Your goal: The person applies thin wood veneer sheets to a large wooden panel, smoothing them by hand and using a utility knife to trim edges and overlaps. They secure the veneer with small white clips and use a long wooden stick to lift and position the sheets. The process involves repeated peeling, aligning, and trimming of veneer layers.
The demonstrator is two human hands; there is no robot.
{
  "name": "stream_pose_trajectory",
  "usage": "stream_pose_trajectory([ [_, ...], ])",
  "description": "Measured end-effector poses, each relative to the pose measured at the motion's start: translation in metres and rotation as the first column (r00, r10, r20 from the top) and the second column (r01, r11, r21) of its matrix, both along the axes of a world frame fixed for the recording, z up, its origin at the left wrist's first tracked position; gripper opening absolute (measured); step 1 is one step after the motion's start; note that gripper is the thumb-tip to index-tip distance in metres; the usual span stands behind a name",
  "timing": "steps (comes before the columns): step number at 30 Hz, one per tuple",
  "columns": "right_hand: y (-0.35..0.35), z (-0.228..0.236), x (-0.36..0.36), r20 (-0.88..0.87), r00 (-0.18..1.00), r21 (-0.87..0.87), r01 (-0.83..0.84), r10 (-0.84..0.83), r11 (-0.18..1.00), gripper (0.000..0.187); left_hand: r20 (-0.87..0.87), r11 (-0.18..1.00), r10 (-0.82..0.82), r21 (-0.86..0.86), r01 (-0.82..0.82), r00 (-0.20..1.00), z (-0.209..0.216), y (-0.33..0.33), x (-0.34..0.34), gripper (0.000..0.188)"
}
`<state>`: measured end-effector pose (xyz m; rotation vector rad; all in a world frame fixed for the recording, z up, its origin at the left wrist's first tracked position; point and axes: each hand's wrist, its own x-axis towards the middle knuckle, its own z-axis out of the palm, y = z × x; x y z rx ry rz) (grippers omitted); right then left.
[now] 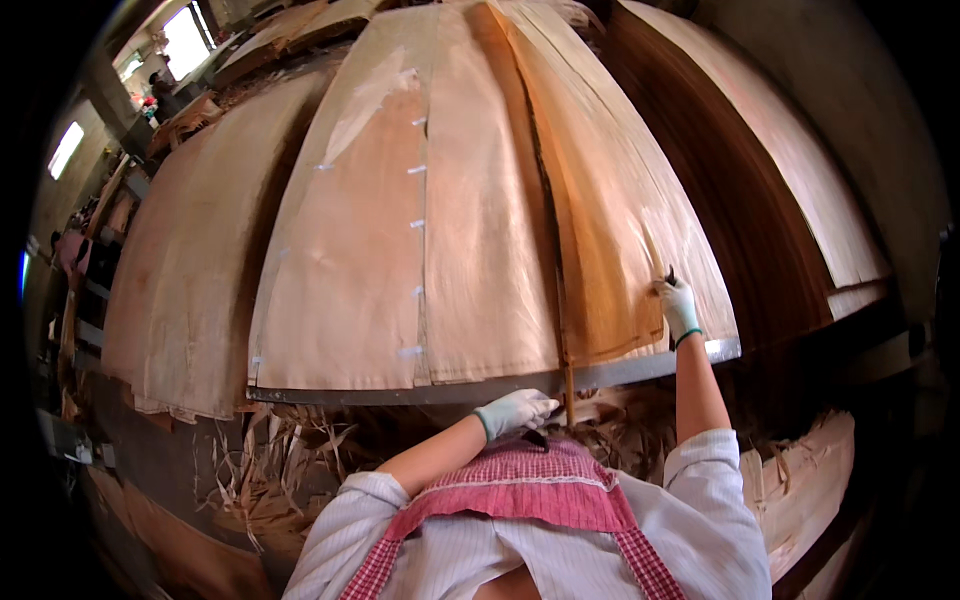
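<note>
My right hand, in a white glove with a green cuff, is closed around a small dark tool, perhaps a knife; most of it is hidden. It rests by the right edge of an orange-brown veneer sheet, near that sheet's lower corner. My left hand, gloved alike, is just below the table's front edge, its fingers curled together; whatever they may hold is hidden. Close to its fingertips, a narrow brown strip hangs over the edge. Left of the orange-brown sheet lie pale veneer sheets, with short tape pieces along their seam.
A metal edge runs along the table's front. Thin veneer scraps are heaped below it. More pale sheets lie to the left, and dark brown veneer lies to the right. A bright window is at the far left.
</note>
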<state>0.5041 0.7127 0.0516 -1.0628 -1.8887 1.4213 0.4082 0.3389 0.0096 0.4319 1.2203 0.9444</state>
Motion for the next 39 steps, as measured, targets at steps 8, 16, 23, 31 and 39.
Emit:
stream_pose_trajectory([
  [8,0.014,0.001,0.029,0.357,0.926,0.292,0.011,-0.120,0.956,0.016,0.117,0.995,0.006,-0.095,0.006,0.993,-0.055,0.054,0.046,0.042],
  [16,-0.063,0.058,0.019,0.656,0.724,0.400,-0.094,-0.213,0.912,0.045,0.283,0.972,0.231,-0.032,-0.232,0.931,0.011,0.068,0.061,0.027],
  [23,-0.162,-0.019,-0.010,0.422,0.875,-0.095,-0.217,0.237,0.971,0.033,-0.652,0.973,-0.079,0.114,0.200,0.754,0.046,0.063,0.047,0.026],
  [31,-0.153,-0.015,0.041,0.635,0.770,0.367,-0.230,-0.062,0.901,0.025,-0.988,0.993,0.107,0.101,-0.061,0.110,0.022,-0.009,-0.055,0.029],
  [39,-0.231,0.002,-0.079,0.153,0.962,0.015,-0.232,0.227,0.973,0.016,-0.466,0.874,0.475,0.349,-0.338,0.747,0.038,-0.042,-0.049,0.040],
])
